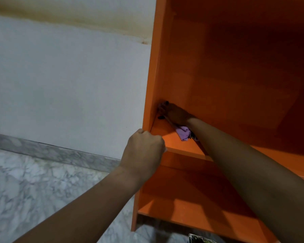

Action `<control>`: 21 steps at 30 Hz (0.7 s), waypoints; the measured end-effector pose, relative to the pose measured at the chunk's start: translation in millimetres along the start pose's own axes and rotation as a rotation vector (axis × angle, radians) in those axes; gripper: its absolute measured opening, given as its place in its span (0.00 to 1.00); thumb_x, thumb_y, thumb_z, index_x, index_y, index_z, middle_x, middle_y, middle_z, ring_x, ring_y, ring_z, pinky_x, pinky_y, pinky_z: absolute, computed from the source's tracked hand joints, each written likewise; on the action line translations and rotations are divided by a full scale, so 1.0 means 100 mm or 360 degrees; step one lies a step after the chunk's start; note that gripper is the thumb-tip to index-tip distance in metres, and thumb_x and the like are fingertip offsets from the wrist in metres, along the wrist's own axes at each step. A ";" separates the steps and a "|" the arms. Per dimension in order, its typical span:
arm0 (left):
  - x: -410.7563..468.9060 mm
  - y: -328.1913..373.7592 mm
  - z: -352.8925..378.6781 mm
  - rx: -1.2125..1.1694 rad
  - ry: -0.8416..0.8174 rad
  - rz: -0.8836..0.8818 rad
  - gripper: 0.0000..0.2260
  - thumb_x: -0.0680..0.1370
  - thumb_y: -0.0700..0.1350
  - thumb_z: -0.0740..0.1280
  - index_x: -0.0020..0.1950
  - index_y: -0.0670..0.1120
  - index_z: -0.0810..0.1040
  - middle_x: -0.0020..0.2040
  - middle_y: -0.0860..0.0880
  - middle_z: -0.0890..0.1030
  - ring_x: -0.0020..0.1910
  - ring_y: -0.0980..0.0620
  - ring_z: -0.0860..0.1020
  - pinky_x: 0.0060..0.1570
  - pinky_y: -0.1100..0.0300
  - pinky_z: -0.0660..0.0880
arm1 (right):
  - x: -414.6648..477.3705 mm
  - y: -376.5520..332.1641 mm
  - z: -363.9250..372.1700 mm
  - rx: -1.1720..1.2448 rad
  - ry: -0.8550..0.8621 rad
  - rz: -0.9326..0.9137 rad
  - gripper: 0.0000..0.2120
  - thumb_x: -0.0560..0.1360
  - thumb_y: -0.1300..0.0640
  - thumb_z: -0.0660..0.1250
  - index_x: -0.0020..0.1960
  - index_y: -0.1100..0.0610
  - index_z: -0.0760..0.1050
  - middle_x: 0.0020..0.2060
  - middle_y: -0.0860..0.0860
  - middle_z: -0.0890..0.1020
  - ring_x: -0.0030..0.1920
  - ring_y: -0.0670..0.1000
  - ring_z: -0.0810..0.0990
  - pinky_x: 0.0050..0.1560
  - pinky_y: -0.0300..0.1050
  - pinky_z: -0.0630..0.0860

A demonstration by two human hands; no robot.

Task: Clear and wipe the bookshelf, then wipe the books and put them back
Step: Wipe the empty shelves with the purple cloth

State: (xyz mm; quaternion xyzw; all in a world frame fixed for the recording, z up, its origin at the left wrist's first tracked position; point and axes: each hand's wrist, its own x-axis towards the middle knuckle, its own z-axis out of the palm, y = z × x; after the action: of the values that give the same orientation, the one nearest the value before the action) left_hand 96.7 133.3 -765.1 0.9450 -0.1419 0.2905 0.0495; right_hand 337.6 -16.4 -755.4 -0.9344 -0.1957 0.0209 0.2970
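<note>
The orange bookshelf [235, 76] fills the right side, and no books stand on the shelves in view. My right hand [174, 114] reaches deep into the back left corner of the middle shelf board [182, 148]. It holds a purple cloth [182, 133] against the shelf, and a fold of the cloth trails out under the wrist. My left hand [144, 149] is curled at the front left corner of that board, gripping its front edge where it meets the side panel [153, 76]. The right fingertips are dim in the shadowed corner.
A white wall [68, 76] stands left of the shelf above a grey marble skirting [60, 151] and marble floor [33, 190]. A lower shelf board [191, 213] lies below. A dark printed item [202, 240] shows at the bottom edge.
</note>
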 end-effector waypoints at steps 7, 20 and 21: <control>0.04 -0.04 0.10 0.0064 -0.0041 0.0002 0.10 0.68 0.52 0.81 0.32 0.49 0.85 0.27 0.50 0.81 0.26 0.48 0.78 0.35 0.58 0.78 | -0.32 -0.38 0.05 -0.0304 -0.0014 0.0040 0.26 0.87 0.48 0.49 0.79 0.63 0.61 0.78 0.59 0.65 0.77 0.60 0.65 0.77 0.50 0.60; -0.41 -0.10 -0.44 -0.0536 0.0106 -0.0172 0.15 0.80 0.50 0.64 0.62 0.48 0.83 0.54 0.46 0.86 0.48 0.45 0.84 0.56 0.52 0.80 | -1.87 -0.74 0.34 -0.0457 0.0122 -0.0517 0.16 0.83 0.52 0.57 0.63 0.55 0.79 0.61 0.53 0.79 0.64 0.56 0.74 0.64 0.50 0.69; -0.46 -0.09 -0.53 -0.0526 0.0065 -0.0226 0.18 0.79 0.51 0.61 0.64 0.47 0.81 0.56 0.46 0.86 0.49 0.44 0.84 0.56 0.52 0.80 | -1.97 -0.76 0.38 -0.0477 0.0148 -0.0542 0.17 0.81 0.54 0.58 0.66 0.54 0.79 0.66 0.52 0.79 0.67 0.55 0.73 0.65 0.50 0.69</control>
State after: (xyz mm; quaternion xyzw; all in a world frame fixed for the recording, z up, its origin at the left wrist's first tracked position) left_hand 34.6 162.2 -747.1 0.9255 -0.1195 0.2782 0.2274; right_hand 123.0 -13.2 -759.4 -0.9215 -0.3376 -0.1019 0.1629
